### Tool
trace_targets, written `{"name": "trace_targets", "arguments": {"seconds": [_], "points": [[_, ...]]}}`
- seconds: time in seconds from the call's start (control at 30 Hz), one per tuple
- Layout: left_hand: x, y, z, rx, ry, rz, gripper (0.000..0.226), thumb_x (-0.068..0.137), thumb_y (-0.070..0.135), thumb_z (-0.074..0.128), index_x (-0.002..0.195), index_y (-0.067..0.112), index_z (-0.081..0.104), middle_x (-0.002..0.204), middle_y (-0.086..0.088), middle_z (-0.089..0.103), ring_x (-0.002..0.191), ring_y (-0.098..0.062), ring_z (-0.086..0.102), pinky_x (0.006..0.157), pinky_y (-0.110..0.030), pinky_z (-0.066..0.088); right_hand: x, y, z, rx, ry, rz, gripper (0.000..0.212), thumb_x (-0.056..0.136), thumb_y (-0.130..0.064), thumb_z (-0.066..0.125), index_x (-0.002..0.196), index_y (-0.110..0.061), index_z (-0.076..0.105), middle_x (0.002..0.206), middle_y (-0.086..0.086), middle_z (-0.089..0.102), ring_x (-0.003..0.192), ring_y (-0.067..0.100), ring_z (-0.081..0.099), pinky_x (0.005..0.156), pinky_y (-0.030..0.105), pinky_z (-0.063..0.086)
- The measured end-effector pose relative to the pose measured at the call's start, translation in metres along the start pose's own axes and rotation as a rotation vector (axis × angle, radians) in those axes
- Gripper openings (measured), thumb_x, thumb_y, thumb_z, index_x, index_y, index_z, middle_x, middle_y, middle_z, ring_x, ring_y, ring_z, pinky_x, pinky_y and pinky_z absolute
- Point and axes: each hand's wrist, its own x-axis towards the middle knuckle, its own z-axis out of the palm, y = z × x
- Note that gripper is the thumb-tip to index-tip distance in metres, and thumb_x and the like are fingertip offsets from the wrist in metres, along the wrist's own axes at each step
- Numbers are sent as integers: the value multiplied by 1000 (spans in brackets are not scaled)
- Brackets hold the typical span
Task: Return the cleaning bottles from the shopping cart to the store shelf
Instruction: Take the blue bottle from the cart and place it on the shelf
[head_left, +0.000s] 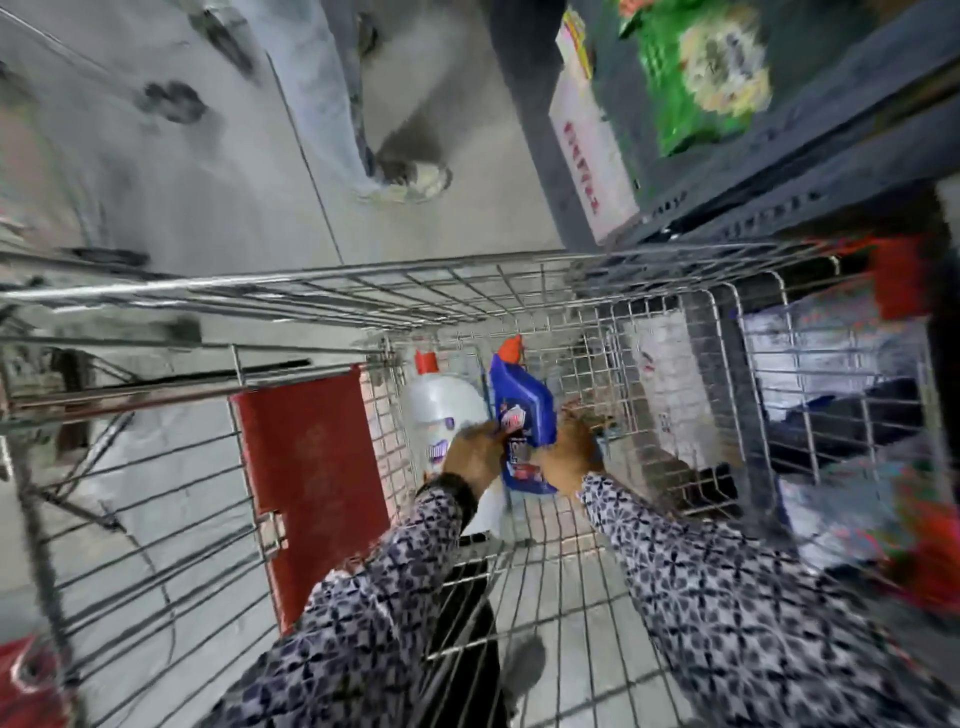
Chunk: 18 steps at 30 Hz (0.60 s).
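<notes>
One wire shopping cart (519, 280) holds two cleaning bottles: one blue bottle (522, 410) with an orange cap and one white bottle (441, 410) with a red cap. Two hands, the left hand (475, 452) and the right hand (569, 452), reach in from two patterned sleeves (727, 608). One red flap (311, 478) hangs on the cart, and one green packet (701, 78) lies on the store shelf (779, 171).

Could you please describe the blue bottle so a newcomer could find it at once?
Look inside the wire shopping cart, near its far end. Both hands, left hand and right hand, grip the blue bottle. Unlike the white bottle beside it, it is deep blue with an orange cap.
</notes>
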Motion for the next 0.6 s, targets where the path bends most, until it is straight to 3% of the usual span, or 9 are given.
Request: {"name": "trace_targets", "arguments": {"seconds": [0.07, 0.17, 0.23, 0.27, 0.3, 0.33, 0.43, 0.5, 0.6], "points": [[-11, 3, -1, -105, 22, -18, 41, 104, 9, 48, 141, -5, 55, 149, -29, 54, 140, -44, 51, 116, -47, 44, -13, -3, -11, 32, 3, -12, 35, 73, -26, 83, 100, -8, 68, 94, 11, 76, 84, 30, 73, 69, 33, 56], [-42, 14, 0, -271, 81, -28, 47, 98, -6, 46, 144, -1, 52, 139, -29, 62, 127, -46, 60, 102, -50, 52, -43, -2, -37, 133, 55, -32, 39, 66, -35, 90, 89, -15, 66, 75, -2, 71, 60, 13, 71, 52, 24, 51], [-77, 29, 3, -350, 39, 13, 45, 99, -8, 39, 139, 6, 55, 103, -15, 71, 87, -28, 72, 70, -37, 59, -78, 3, -62, 230, 79, -92, 42, 64, -34, 90, 92, -12, 68, 81, 3, 75, 73, 18, 77, 64, 33, 61], [-97, 39, 7, -370, -16, 43, 38, 101, -5, 38, 126, 12, 61, 89, -7, 66, 68, -15, 69, 57, -27, 52, -99, 7, -75, 284, 98, -141, 46, 61, -35, 87, 95, -10, 69, 88, 8, 78, 85, 29, 78, 76, 44, 63], [-121, 50, 14, -361, -69, 91, 31, 102, -2, 40, 114, 15, 63, 85, -3, 63, 56, -7, 66, 53, -21, 49, -124, 12, -89, 374, 116, -193, 51, 57, -35, 85, 98, -8, 71, 94, 13, 79, 92, 37, 77, 83, 53, 61], [-146, 61, 20, -335, -118, 144, 25, 104, 3, 43, 108, 17, 63, 88, -4, 66, 56, -6, 67, 56, -21, 52, -149, 17, -104, 471, 132, -234, 57, 54, -33, 85, 102, -5, 72, 99, 18, 79, 95, 39, 76, 87, 59, 58], [-235, 84, 44, -238, -226, 413, 19, 104, 8, 49, 114, 12, 65, 116, -22, 70, 92, -23, 68, 89, -39, 59, -247, 41, -145, 697, 239, -374, 62, 58, -21, 85, 112, 6, 69, 105, 26, 77, 90, 28, 70, 93, 66, 54], [-297, 89, 66, -191, -300, 583, 29, 103, 7, 52, 129, 8, 65, 127, -20, 72, 107, -24, 67, 103, -51, 56, -325, 67, -163, 816, 396, -473, 55, 62, -23, 85, 112, -4, 73, 106, 24, 78, 89, 24, 68, 92, 63, 56], [-397, 93, 112, -94, -429, 818, 39, 101, 10, 57, 139, 13, 61, 118, -2, 81, 99, -15, 76, 81, -33, 64, -446, 113, -174, 963, 706, -585, 44, 68, -31, 85, 111, -28, 78, 106, 7, 83, 91, 14, 76, 83, 45, 63]]}}
